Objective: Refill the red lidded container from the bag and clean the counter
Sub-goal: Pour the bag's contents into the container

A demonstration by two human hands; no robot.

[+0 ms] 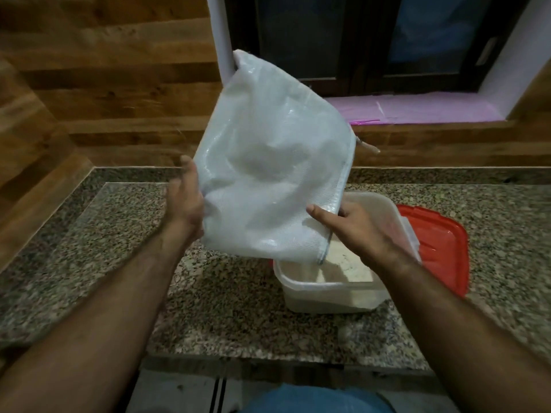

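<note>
Bag tilted over open container, both hands on bag

Near edge: blue fabric (316,400) at bottom of view, below counter front. Two bare forearms reaching forward over speckled granite counter (223,308).

Mid field: translucent container (328,296) on counter, right of centre, uncovered, pale powder (346,263) visible inside, heaped toward its right side. Red lid (441,245) lying on counter, touching container's right side and partly behind it.

Left hand (186,201): pressed against bag's left edge, fingers running up along fabric, somewhat blurred; whether curled round the edge, cannot tell. Right hand (354,231): gripping bag's lower right edge, thumb on near face, fingers behind, directly above container.

White woven bag (268,162): held in air above counter, long axis running diagonally from upper left to lower right. Lower corner pointing down into container mouth, just over powder. Upper end reaching up toward window frame. Contents showing as a paler mass through the weave near bag's middle. Short string end (368,147) sticking out at right seam.

Far field: wood-pattern wall (104,84) behind counter and on left side. Dark window (372,40) upper right, pink sill (417,107) beneath it.
</note>
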